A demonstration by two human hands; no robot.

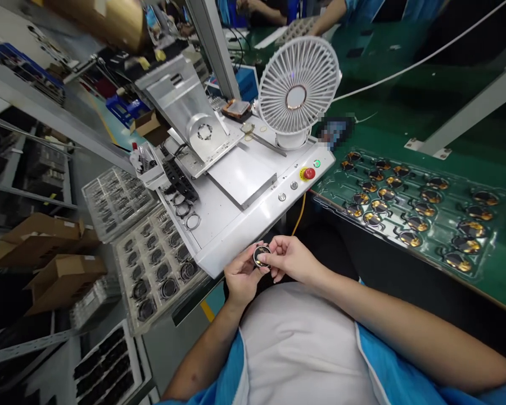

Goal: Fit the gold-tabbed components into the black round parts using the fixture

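Observation:
A small round watch-like part [261,256] with a metal rim and dark face is held between both hands, in front of the white machine's edge. My left hand [243,275] grips its rim from the left side. From the right, my right hand [290,259] pinches it, the thumb lying on the dark face. To the left, a clear tray [129,304] holds several round dark cases. On the green table at the right, another clear tray [484,256] holds several round parts with dark and gold-coloured surfaces.
Past my hands stands the white machine [236,236] with a metal fixture [185,112], a red button [309,173] and loose rings [192,221]. A white fan [299,93] stands at its back. Other people's arms [329,17] show across the green table.

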